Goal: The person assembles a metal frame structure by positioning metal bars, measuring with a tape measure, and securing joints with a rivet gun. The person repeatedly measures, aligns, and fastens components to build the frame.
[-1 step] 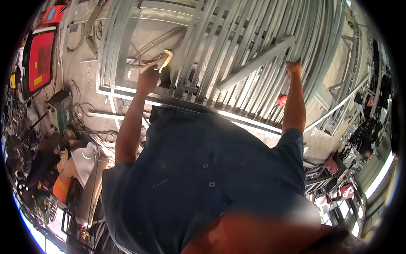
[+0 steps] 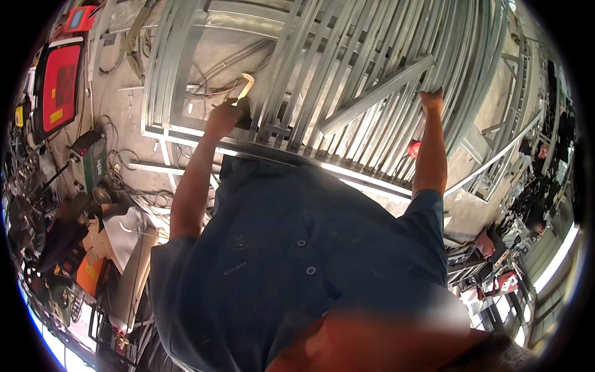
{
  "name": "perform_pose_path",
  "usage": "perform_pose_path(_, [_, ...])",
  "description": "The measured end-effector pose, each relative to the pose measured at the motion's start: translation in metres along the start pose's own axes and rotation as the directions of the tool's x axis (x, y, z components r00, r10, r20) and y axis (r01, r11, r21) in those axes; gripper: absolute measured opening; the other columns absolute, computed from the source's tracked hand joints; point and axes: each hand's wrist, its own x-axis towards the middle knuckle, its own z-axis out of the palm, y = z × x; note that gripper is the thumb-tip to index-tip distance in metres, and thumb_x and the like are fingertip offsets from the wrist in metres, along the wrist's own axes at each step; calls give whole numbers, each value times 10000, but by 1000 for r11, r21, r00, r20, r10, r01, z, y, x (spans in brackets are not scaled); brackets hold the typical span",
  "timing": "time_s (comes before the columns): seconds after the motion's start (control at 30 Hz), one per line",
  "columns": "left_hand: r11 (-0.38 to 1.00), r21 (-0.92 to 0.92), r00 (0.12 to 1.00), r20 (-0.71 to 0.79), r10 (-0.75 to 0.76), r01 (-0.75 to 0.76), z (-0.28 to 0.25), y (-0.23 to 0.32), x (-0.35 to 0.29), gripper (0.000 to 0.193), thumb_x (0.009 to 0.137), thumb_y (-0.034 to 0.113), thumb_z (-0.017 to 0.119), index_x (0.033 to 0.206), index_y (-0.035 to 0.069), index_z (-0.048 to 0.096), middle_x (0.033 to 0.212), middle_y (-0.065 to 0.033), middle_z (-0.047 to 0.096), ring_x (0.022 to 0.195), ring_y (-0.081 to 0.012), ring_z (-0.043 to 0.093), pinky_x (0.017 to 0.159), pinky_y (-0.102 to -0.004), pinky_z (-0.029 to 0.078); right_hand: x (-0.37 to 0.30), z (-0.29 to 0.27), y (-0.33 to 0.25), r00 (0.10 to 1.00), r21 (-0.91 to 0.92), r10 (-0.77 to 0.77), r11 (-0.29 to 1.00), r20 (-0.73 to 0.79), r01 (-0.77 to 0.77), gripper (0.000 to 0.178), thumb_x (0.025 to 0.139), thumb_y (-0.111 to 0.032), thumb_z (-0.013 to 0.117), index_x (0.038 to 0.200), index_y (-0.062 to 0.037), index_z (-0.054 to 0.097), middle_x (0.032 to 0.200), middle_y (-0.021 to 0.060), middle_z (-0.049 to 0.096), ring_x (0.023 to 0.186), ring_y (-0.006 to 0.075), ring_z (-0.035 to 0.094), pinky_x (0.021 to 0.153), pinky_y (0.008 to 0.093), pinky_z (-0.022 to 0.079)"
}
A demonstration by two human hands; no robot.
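Note:
My left hand [image 2: 222, 119] is closed round a tool with a yellow hooked end [image 2: 245, 85]; its handle is hidden in my fist. The hand hovers over the near left part of a welded metal frame [image 2: 235, 144], beside a dark shoe tip [image 2: 244, 118]. On the right, my right hand [image 2: 432, 101] is closed on one of the grey metal bars [image 2: 455, 74] that run lengthwise in the frame. A loose square metal tube [image 2: 378, 93] lies slantwise across these bars, its far end near my right hand.
A red round object [image 2: 414, 148] sits by my right forearm. To the left are a red machine panel [image 2: 59, 87], a green box [image 2: 94, 166] and tangled cables [image 2: 124, 180]. More metal framing [image 2: 489, 158] lies on the right. Cables also run beneath the frame.
My left hand has shifted slightly to the right and turned a little, with the hooked tool still in it. My right hand has barely moved.

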Motion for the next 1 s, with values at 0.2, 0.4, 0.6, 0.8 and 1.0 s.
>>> perform_pose_path(0.2, [533,-685,865,440,-239,496,-16,43,39,448,891,325,662,1169,-23,619,1071,-214,691,1036,-341,671,878,-416,511,5,21,50,991,11,66,998,113,-68,810,691,-400,719,1384,-27,525,1110,259,694,1102,376,665,922,445,519])
perform_pose_path(0.4, [490,-691,847,442,-296,531,4,13,24,373,884,303,670,1069,-21,666,942,-170,715,925,-310,695,782,-417,532,-50,24,14,992,-42,75,997,104,-71,837,730,-423,666,1419,9,470,1309,307,580,1218,429,576,1020,476,471])
perform_pose_path(0.6, [457,-708,840,490,-233,539,-23,25,22,343,883,292,668,1017,-22,690,948,-140,736,848,-242,695,718,-400,533,-172,23,-87,909,231,-297,900,-292,369,518,823,-268,769,1246,-33,586,1205,188,642,1035,359,655,879,434,529])
perform_pose_path(0.8, [454,-698,832,485,-269,554,-30,29,26,380,876,301,661,1039,-41,689,913,-139,742,821,-258,705,695,-403,546,-342,36,-214,611,379,-739,672,285,636,359,837,-313,732,1102,-83,655,1084,132,638,1049,337,623,865,460,529])
perform_pose_path(1.0, [490,-742,887,417,-199,458,2,15,25,390,866,323,661,1004,-41,701,908,-179,730,809,-296,706,713,-414,550,-373,62,-244,496,126,-819,547,289,828,279,711,-203,756,935,-90,634,928,110,601,913,297,642,717,429,561])
